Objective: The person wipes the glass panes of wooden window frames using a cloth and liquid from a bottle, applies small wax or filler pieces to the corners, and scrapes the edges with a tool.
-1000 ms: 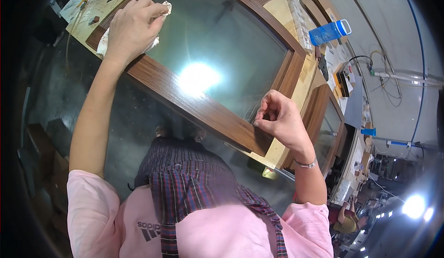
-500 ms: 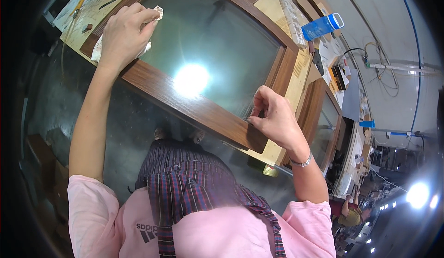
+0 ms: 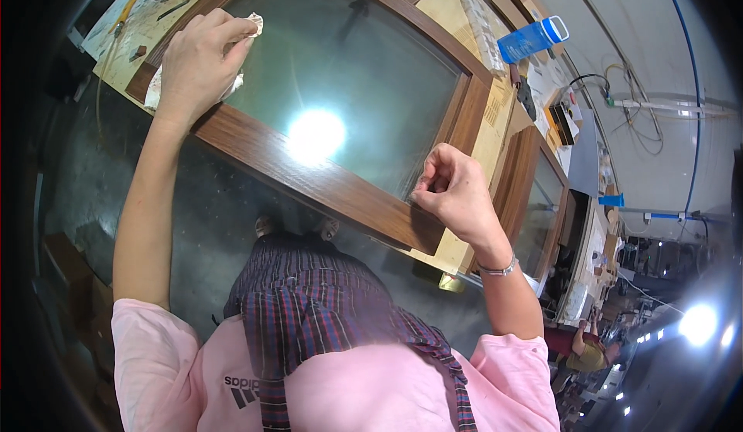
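Note:
A brown wooden frame [image 3: 267, 152] with a glass pane [image 3: 371, 91] lies on the workbench in front of me. Bunched white cloth [image 3: 256, 25] pokes out of my left hand [image 3: 196, 64], which is closed on it over the frame's near left corner. At the near right corner of the pane, my right hand [image 3: 458, 196] is closed in a pinch, fingertips down by the inner edge of the wood. Whatever is between those fingertips is too small to make out. A bright lamp reflection covers part of the glass and near rail.
A blue bottle [image 3: 531, 40] lies beyond the frame on the right. Another glazed wooden frame [image 3: 534, 192] rests to the right. Past the left corner, a yellow-handled tool [image 3: 125, 14] and small pieces sit on the bench. A person [image 3: 588, 351] is far off at lower right.
The whole view has shifted slightly, moving the bench and frame a little to the left. Both hands keep their grips and nearly the same places on the frame.

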Motion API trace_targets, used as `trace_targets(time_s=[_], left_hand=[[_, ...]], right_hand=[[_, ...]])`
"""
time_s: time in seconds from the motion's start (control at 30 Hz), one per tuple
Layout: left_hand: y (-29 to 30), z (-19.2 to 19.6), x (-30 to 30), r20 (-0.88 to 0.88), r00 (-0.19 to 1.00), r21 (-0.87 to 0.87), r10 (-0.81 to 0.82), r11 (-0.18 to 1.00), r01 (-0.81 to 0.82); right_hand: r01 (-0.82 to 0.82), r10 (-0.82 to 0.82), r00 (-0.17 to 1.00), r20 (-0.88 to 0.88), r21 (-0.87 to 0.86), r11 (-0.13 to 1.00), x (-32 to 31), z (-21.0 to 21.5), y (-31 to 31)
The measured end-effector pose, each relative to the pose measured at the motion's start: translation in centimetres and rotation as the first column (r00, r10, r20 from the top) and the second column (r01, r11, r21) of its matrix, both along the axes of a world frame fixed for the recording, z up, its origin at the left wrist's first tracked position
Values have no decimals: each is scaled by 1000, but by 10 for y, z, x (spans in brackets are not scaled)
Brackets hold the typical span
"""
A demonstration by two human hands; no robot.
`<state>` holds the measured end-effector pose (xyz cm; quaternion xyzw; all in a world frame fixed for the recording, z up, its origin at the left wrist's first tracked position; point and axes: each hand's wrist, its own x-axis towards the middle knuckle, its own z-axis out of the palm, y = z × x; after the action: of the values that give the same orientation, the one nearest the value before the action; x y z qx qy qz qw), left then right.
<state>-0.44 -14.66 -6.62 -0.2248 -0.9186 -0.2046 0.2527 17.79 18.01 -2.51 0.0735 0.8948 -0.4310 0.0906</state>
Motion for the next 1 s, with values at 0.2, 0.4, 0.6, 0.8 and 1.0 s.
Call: trace_targets(time_s=[0.2,0.4,0.6,0.8,1.0], left_hand=[[-1,1,0,19,999,22,-28,999,27],[-1,1,-1,23,999,20,-39,999,38],[-1,1,0,26,999,20,-32,999,32],[0,0,0,26,999,24,-41,999,41],[0,1,0,36,999,14,-20,1000,20]], right_hand=[[33,-34,999,-20,-45,998,4,6,-4],[160,-182,981,-64,-255,954,12,-3,7],[113,-98,993,61,-335,935,6,7,16],[69,-56,997,52,-299,952,5,5,15],[17,6,997,75,-311,950,6,10,11]])
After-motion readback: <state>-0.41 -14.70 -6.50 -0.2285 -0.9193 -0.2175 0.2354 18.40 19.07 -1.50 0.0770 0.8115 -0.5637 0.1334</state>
